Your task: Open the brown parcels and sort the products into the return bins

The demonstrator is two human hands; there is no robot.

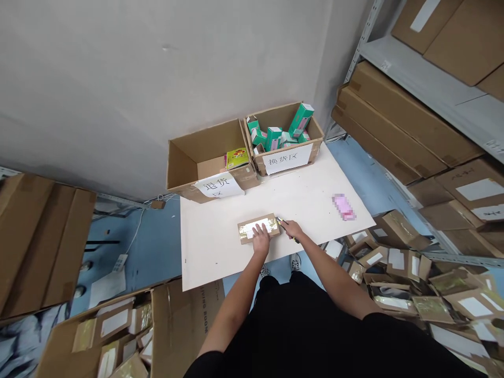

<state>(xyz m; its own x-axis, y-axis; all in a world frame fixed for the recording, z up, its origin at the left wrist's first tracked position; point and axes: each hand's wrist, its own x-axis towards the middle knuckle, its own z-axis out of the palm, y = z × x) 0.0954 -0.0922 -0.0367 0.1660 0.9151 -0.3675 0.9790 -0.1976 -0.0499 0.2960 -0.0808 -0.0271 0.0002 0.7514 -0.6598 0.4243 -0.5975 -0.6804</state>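
A small brown cardboard box (246, 236) with a white label and shiny clear tape lies flat on the pale table (212, 262). My left hand (261, 240) rests on its top, fingers spread over the label. In my right hand (292, 230) is a utility knife (279, 220) with black and yellow parts. Its front end is at the right end of the box; whether the blade cuts into the tape is too small to tell.
Behind stand two open cartons with paper signs: the left carton (183, 157) holds a yellow-green packet (237, 157), the right carton (317, 142) several green boxes (273, 138). A blurred pink item (344, 207) lies at right. Parcels (433, 310) crowd the floor; a large carton (185, 310) stands lower left.
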